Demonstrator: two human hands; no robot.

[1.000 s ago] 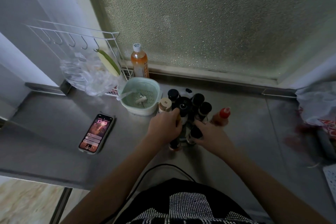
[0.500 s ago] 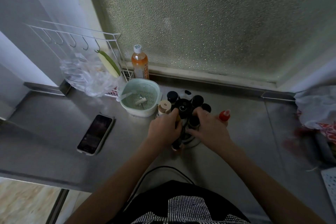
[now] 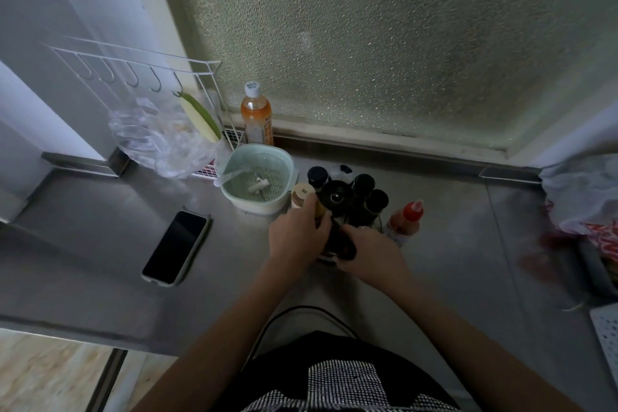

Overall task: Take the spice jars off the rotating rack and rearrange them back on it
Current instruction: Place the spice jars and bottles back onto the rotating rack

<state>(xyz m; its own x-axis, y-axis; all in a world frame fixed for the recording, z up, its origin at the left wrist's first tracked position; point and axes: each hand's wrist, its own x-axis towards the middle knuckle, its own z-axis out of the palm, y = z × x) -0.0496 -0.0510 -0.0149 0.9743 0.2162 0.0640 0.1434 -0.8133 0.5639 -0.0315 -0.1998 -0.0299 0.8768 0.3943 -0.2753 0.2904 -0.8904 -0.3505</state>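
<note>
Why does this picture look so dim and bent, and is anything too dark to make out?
Head view: the only light comes through the frosted window, leaving the counter dim; the wide lens bows the edges; the dark jar between the left hand and right hand shows no detail.

Spice rack (image 3: 336, 197) mid-counter (image 3: 100, 244); strainer bowl (image 3: 257, 177) left; phone (image 3: 175, 247) farther left; squeeze bottle (image 3: 406, 221) right; drink bottle (image 3: 255, 114) behind bowl.

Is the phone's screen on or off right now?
Off. The phone lies flat on the steel counter, left of the spice rack, and its screen is uniformly black with no display visible.
</note>
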